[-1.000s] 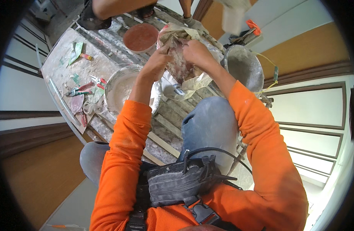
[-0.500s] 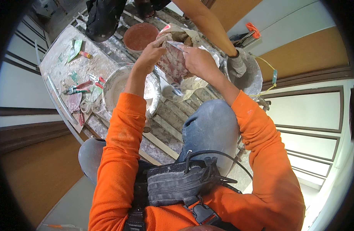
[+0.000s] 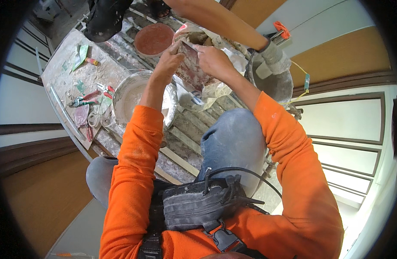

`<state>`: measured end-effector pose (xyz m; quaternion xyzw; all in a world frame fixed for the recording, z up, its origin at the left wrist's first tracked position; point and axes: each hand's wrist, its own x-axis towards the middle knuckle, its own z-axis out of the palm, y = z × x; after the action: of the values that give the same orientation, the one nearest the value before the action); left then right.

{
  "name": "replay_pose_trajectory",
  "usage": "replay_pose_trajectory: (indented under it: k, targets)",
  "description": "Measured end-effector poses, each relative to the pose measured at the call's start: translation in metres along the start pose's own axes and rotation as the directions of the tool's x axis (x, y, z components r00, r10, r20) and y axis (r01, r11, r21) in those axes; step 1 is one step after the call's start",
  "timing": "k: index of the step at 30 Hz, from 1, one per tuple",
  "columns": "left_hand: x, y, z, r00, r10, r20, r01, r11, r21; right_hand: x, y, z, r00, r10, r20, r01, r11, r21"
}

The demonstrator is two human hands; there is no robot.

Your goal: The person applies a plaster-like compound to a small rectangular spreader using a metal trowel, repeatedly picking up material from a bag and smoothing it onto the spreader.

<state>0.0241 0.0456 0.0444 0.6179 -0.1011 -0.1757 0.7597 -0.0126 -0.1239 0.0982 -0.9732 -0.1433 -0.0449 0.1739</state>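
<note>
My left hand (image 3: 167, 64) is closed on the left edge of a reddish, plaster-smeared flat piece (image 3: 192, 71). At its top right edge my right hand (image 3: 212, 61) is also closed on it, fingers near a thin pale edge whose kind I cannot make out. The piece is tilted in front of an opened, crumpled bag (image 3: 215, 90) with brownish stuff in its mouth. Below my left wrist stands a whitish bucket (image 3: 174, 113) caked with plaster. Behind my hands is a tub of reddish material (image 3: 153, 39).
At right, another person's gloved hand (image 3: 277, 59) reaches over a grey bucket (image 3: 287, 88), beside a whitish object (image 3: 263, 70). A dusty board (image 3: 108, 64) at left bears pliers (image 3: 83, 101) and scraps. A slatted platform (image 3: 181, 149) lies under my knees.
My right hand has shifted slightly left and up along the piece. The other person's gloved hand has risen in the bucket, and a whitish object now shows by it.
</note>
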Motion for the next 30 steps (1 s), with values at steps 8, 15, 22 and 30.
replay_pose_trajectory:
  k: [8, 15, 22, 30]
  targets:
    - [-0.002, 0.008, -0.003, 1.000, -0.006, 0.029, 0.008, 0.999, -0.044, -0.009, -0.014, -0.007, 0.989, 0.140, 0.054, -0.141, 0.990, 0.016]
    - [0.001, 0.014, 0.006, 0.999, -0.016, -0.035, 0.020, 0.994, 0.108, -0.010, -0.005, -0.018, 0.986, 0.163, 0.042, -0.164, 0.986, 0.021]
    - [0.008, -0.004, -0.015, 0.959, -0.284, -0.016, 0.252, 0.872, -0.420, -0.030, 0.006, -0.017, 0.985, 0.129, 0.116, -0.133, 0.991, 0.029]
    - [0.003, -0.012, 0.008, 0.963, -0.264, -0.047, 0.184, 0.777, -0.602, -0.020, 0.001, -0.016, 0.984, -0.038, 0.173, 0.042, 0.999, -0.017]
